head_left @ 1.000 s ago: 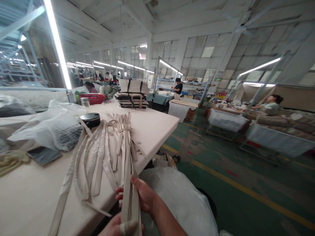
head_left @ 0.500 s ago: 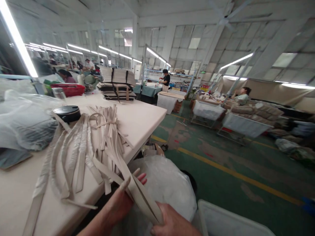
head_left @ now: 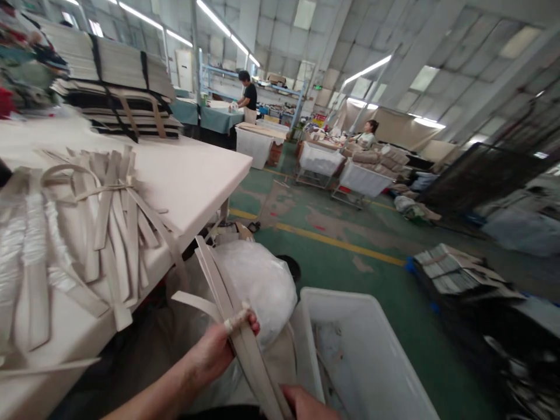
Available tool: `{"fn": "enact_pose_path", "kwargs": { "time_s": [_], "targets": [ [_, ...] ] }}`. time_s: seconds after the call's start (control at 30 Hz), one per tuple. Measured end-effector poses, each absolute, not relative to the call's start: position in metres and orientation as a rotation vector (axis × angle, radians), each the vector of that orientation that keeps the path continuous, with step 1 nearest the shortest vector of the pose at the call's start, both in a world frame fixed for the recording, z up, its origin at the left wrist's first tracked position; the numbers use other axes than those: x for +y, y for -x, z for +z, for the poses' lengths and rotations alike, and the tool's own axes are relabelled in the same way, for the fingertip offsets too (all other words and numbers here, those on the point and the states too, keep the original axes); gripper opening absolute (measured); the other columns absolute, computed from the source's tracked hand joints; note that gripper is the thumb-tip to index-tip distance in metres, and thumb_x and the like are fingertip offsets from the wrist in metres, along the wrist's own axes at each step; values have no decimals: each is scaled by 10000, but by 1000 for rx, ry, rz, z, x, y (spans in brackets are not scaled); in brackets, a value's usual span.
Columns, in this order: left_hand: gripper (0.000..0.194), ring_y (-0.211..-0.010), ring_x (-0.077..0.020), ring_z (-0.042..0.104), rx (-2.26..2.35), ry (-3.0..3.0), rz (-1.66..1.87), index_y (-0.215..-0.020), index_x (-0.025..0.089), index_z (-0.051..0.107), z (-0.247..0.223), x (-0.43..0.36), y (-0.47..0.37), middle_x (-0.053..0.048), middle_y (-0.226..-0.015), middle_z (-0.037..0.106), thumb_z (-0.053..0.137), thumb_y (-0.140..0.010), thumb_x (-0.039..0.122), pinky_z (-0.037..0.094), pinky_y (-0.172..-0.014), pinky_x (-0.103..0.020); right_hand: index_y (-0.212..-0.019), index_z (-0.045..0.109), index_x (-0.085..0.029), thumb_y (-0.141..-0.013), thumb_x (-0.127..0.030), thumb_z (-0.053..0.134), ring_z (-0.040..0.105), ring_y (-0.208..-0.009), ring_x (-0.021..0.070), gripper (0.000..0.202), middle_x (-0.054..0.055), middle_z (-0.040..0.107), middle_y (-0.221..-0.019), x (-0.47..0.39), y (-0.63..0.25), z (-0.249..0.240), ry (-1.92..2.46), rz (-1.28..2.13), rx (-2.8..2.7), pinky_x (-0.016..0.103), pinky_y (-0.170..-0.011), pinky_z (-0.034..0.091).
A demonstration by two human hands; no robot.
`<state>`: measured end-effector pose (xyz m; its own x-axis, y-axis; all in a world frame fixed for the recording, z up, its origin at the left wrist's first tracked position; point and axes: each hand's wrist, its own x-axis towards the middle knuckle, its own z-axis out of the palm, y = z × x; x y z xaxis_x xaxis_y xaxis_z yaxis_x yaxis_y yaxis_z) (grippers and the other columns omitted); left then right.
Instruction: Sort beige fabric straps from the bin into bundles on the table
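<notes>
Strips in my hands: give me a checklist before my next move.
1. Left hand closed around the strips: ok.
2. Right hand grip secure: cannot tell, the picture's bottom edge cuts it off.
3. Held strips lying together: not ok, one splays out sideways.
4. White bin open at the top: ok.
5. Bin empty: not ok, thin pieces lie inside.

My held strips [head_left: 252,356] now lie clear of the bundled strips [head_left: 114,213]; more of the white bin [head_left: 367,350] shows.
</notes>
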<state>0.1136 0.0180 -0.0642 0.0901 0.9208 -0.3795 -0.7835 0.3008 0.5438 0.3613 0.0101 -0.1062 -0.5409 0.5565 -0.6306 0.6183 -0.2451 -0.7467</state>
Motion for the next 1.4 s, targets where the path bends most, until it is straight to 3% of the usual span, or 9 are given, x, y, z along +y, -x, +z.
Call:
{"fn": "enact_pose_path", "kwargs": {
  "time_s": [0.13, 0.2, 0.27, 0.43, 0.6, 0.83, 1.0, 1.27, 1.4],
  "targets": [
    [463, -507, -122, 571, 792, -610, 997, -920, 128, 729, -77, 1, -137, -59, -731, 678, 837, -691, 516, 378, -373, -178, -1132, 689, -122, -543, -578, 829, 657, -622, 176, 758, 83, 713, -842, 33, -322, -110, -760, -2507, 1496, 250, -565, 505],
    [497, -393, -92, 491, 828, -773, 855, -976, 124, 726, -77, -1, -136, -44, -650, 660, 806, -717, 541, 257, -328, -177, -1128, 667, -90, -565, -661, 796, 644, -571, 161, 812, 99, 700, -834, 48, -302, -110, -476, -2584, 1423, 253, -533, 507],
    [535, -407, -120, 559, 815, -861, 762, -1101, 138, 700, -74, -1, -130, -51, -665, 680, 786, -748, 531, 264, -355, -180, -1078, 677, -87, -625, -676, 760, 628, -541, 141, 748, 85, 693, -803, 57, -287, -106, -408, -2561, 1496, 243, -523, 501],
    [717, -582, -217, 674, 817, -755, 909, -1246, 183, 647, -69, -3, -103, -103, -880, 741, 838, -669, 565, 493, -530, -285, -855, 690, -114, -741, -528, 751, 556, -478, 99, 433, -2, 618, -624, 48, -273, -94, -885, -2530, 1866, 209, -485, 464],
    [434, -837, -220, 662, 951, -447, 1237, -956, 189, 760, -76, -10, -74, -72, -918, 734, 864, -675, 503, 558, -744, -314, -1086, 688, -112, -768, -503, 739, 571, -482, 101, 507, 9, 656, -660, 28, -282, -103, -1093, -2609, 1786, 199, -476, 449],
    [442, -613, -142, 556, 1186, -373, 1297, -721, 168, 762, -90, -7, -69, -26, -676, 684, 958, -469, 473, 468, -554, -222, -1120, 672, -107, -764, -523, 720, 587, -486, 117, 550, 35, 692, -704, 17, -295, -112, -1194, -2617, 1776, 201, -462, 417],
    [369, -621, -161, 549, 1294, -572, 1190, -696, 166, 770, -95, -9, -81, -53, -687, 713, 877, -573, 497, 428, -559, -227, -802, 731, -119, -809, -528, 670, 598, -520, 132, 413, 23, 651, -632, 19, -296, -104, -1356, -2508, 1905, 232, -525, 453],
    [359, -538, -172, 511, 1270, -865, 1016, -501, 174, 678, -114, -12, -107, -35, -514, 622, 782, -674, 471, 416, -576, -281, -840, 737, -138, -839, -479, 648, 620, -563, 156, 352, 37, 682, -683, 21, -293, -100, -1455, -2391, 2026, 268, -573, 484],
    [280, -595, -179, 547, 1280, -979, 915, -629, 174, 713, -132, -11, -114, -20, -600, 647, 757, -702, 440, 421, -604, -276, -721, 684, -133, -836, -542, 640, 608, -528, 162, 428, 51, 650, -620, 15, -298, -108, -1715, -2287, 2026, 270, -532, 466]
  ]
}}
